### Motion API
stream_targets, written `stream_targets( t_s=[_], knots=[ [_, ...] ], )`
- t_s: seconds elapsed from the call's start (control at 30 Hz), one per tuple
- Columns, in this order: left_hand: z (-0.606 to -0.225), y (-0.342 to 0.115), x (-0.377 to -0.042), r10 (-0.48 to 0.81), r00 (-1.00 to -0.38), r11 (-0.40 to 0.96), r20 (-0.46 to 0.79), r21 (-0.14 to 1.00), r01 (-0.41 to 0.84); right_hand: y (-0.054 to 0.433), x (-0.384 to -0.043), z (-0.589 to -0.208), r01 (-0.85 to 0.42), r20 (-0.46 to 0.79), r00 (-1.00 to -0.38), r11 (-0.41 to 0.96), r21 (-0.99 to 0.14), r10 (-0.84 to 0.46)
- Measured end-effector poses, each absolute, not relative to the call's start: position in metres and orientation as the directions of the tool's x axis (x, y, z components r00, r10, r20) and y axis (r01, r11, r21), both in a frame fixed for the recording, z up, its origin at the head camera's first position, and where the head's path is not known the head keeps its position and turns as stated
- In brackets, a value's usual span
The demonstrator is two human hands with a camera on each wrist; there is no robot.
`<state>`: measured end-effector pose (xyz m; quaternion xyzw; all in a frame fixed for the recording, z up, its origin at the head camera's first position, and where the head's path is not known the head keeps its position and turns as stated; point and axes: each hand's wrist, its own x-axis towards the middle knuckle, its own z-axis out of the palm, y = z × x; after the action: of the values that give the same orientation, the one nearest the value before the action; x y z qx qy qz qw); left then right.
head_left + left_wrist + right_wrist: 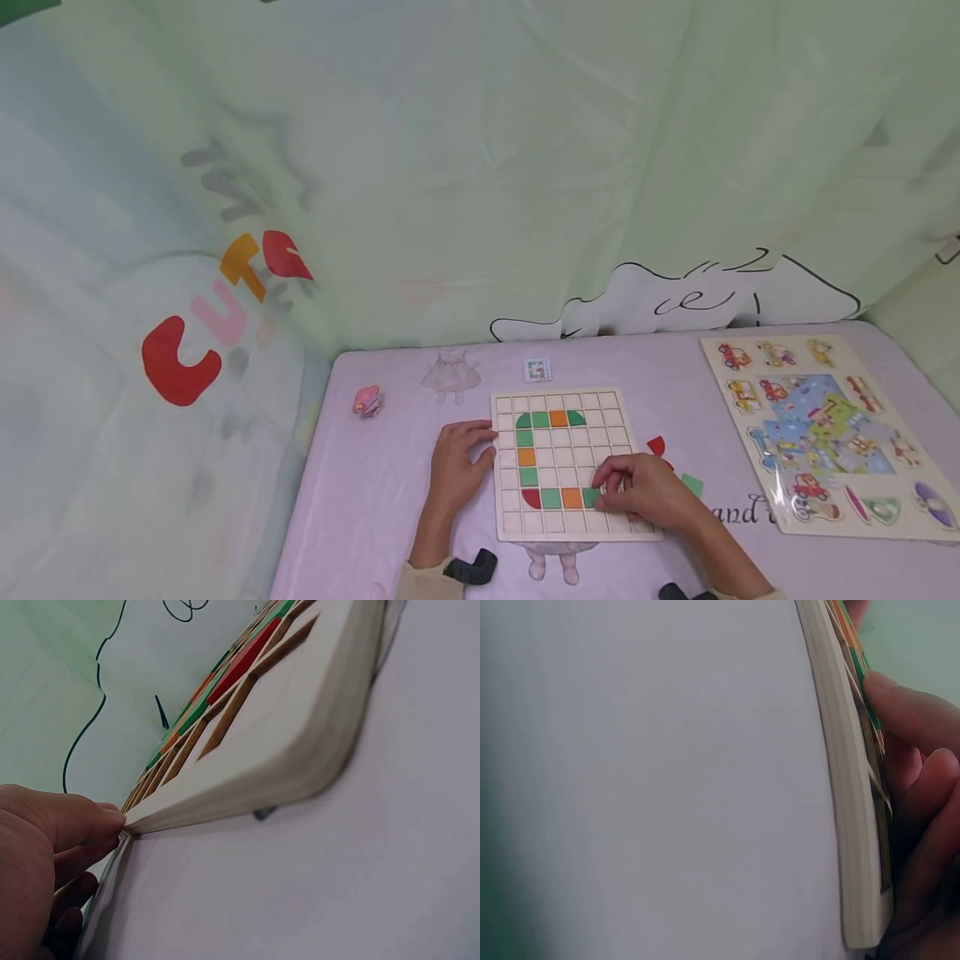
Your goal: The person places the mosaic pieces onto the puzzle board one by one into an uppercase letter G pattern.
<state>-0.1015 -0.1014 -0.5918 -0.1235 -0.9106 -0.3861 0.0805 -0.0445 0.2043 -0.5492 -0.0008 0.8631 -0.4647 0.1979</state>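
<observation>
A pale wooden grid board [566,529] lies on the table, with green, orange and red tiles set along its left side, upper row and lower row. My left hand [457,462] touches the board's left edge with its fingertips and thumb; in the left wrist view, the thumb lies against the rim [300,761]. Over the lower right of the board, my right hand [648,487] pinches at a green square tile [590,497] beside an orange tile [572,497]. The thumb touches the green tile [865,686] in the right wrist view. Its far side is hidden by fingers.
Right of the board lie a red rounded tile [657,446] and a green tile [693,483], partly behind my right hand. A small pattern card [537,370] is above the board. Farther right is a picture puzzle board [832,433]; a pink trinket [367,401] sits left.
</observation>
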Motion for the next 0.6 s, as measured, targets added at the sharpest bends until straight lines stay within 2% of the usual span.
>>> stream_targets(
  t_s=[0.6],
  knots=[
    [-0.5929, -0.1016, -0.1014, 0.166, -0.96, 0.681, 0.224, 0.678, 0.276, 0.2061, -0.0453, -0.5538, 0.148, -0.309, -0.931, 0.576, -0.804, -0.192]
  ],
)
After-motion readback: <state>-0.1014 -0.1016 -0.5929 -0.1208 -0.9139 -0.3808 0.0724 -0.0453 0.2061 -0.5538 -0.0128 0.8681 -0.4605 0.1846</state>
